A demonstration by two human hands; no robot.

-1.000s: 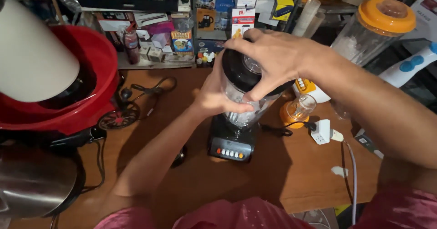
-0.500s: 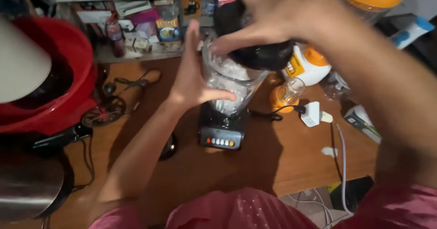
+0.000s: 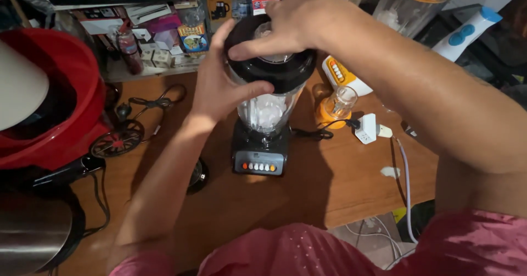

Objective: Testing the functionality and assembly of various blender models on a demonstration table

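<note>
Cluttered wooden table (image 3: 340,177) bears a blender (image 3: 262,128) at its middle, left hand (image 3: 219,86) wrapped around the jar, right hand (image 3: 299,23) clamped on the black lid (image 3: 274,70); hard twisting could tip it onto the orange chopper (image 3: 334,108) just right.

Left hand (image 3: 222,86) cupped with fingers spread, right hand (image 3: 296,21) arched palm-down.

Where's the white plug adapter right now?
In the head view, the white plug adapter lies on the wooden table, right of the blender base, beside the small orange jar.
</note>
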